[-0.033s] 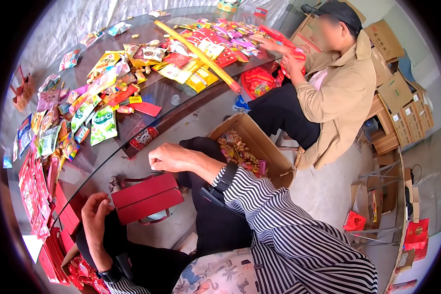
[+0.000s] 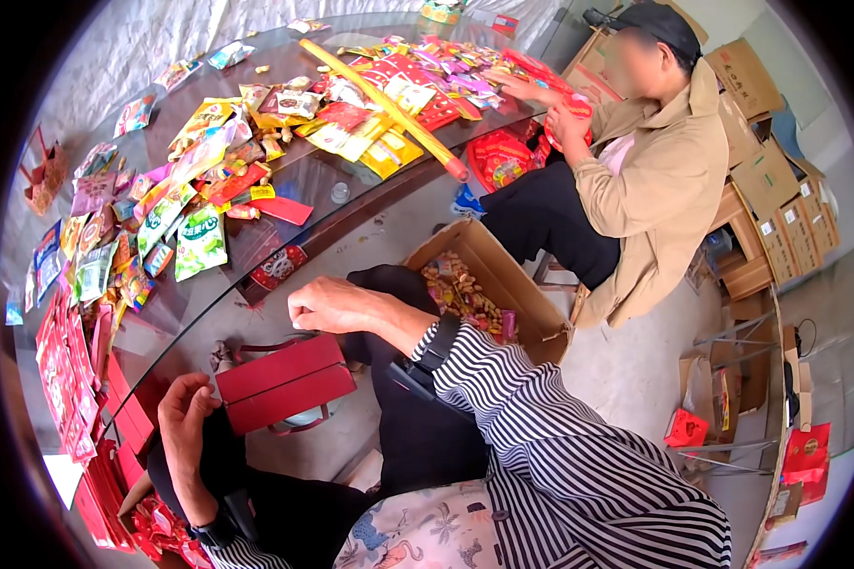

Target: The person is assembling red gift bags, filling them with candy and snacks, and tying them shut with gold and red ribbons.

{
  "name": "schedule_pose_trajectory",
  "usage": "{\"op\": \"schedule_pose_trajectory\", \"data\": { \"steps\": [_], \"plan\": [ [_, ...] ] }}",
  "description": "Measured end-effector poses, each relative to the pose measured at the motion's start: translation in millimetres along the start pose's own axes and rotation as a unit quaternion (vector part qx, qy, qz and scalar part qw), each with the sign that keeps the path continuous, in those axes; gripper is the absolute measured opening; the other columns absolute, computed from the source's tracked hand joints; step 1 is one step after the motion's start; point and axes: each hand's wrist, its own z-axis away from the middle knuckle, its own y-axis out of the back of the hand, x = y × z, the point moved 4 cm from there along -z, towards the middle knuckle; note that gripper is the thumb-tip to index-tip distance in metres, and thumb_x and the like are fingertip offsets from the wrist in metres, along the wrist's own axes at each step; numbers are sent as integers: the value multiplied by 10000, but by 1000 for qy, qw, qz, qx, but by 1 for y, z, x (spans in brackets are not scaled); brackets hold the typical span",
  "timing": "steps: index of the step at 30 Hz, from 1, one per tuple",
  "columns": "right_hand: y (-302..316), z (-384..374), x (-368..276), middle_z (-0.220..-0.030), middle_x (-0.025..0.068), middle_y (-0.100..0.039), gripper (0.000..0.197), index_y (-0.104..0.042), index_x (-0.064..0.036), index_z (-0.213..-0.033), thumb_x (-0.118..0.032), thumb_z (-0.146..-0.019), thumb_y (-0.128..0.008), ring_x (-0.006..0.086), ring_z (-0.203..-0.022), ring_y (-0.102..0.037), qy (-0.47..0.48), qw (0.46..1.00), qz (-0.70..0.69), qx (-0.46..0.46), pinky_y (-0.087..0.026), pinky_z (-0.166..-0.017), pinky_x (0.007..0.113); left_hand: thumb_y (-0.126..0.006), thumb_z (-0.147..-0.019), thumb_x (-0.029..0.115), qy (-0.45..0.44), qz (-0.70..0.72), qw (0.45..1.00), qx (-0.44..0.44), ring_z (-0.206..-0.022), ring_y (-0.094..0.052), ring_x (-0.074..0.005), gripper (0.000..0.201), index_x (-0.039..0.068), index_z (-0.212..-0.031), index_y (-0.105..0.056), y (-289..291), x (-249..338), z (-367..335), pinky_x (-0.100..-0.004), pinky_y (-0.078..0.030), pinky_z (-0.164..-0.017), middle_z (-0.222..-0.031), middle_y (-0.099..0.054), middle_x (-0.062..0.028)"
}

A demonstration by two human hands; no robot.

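My left hand (image 2: 182,422) rests by my left knee, palm turned inward, with loosely bent fingers and a small gap at the thumb; nothing shows in it. Beside it is a dark red box (image 2: 289,381) with cord handles, between my knees. Above the box's far edge, my right hand (image 2: 337,305) hangs with its fingers curled down and together; whatever they may hold is hidden. Past my right forearm stands an open cardboard box (image 2: 531,322) with peanuts (image 2: 463,292) and wrapped sweets in it.
A glass-topped table (image 2: 294,171) carries snack packets (image 2: 199,237), a long yellow stick (image 2: 384,109) and stacked red packets (image 2: 64,365). A co-worker (image 2: 655,161) sits at the right, handling a red bag (image 2: 569,119). Cardboard cartons (image 2: 764,180) stand behind.
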Motion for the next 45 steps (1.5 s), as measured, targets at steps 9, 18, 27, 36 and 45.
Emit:
{"op": "schedule_pose_trajectory", "data": {
  "steps": [9, 18, 27, 36, 45],
  "plan": [
    [1, 1, -4, -800, 136, -682, 181, -654, -33, -879, -210, -858, -619, 318, -755, -655, -14, 1000, 10, -7, -490, -690, 416, -599, -945, 138, 17, -19, 1000, -3, -772, -603, -85, 192, -7, -1071, -603, 1, 5, 5, -211, -450, -698, -896, -625, -13],
    [-3, 0, -2, -814, 125, -687, 168, -662, -53, -895, -211, -862, -619, 318, -786, -662, -13, 1000, 19, -12, -497, -706, 421, -620, -951, 159, 15, -3, 1000, -8, -774, -585, -83, 212, -10, -1077, -596, 1, 5, 7, -208, -453, -712, -903, -613, -17],
    [-3, 0, -2, -828, 117, -690, 162, -663, -60, -904, -206, -861, -609, 316, -805, -662, -15, 999, 29, -21, -498, -715, 419, -611, -949, 154, 19, -14, 1000, -6, -770, -585, -86, 217, -17, -1081, -596, 2, 5, 8, -210, -451, -705, -903, -613, -21],
    [-3, -1, 0, -823, 120, -689, 155, -664, -58, -899, -198, -852, -617, 317, -806, -664, -20, 999, 30, -21, -501, -718, 421, -601, -944, 200, 22, -41, 999, -6, -776, -590, -77, 229, 27, -1094, -609, 3, 2, 8, -219, -444, -707, -907, -630, -7],
    [-3, -1, -1, -848, 122, -698, 156, -667, -53, -900, -193, -849, -622, 320, -827, -669, -21, 999, 35, -24, -505, -740, 420, -596, -941, 157, 20, -36, 999, -9, -764, -591, -78, 217, -8, -1081, -604, 2, 3, 7, -206, -444, -692, -892, -627, -5]
  ]
}}
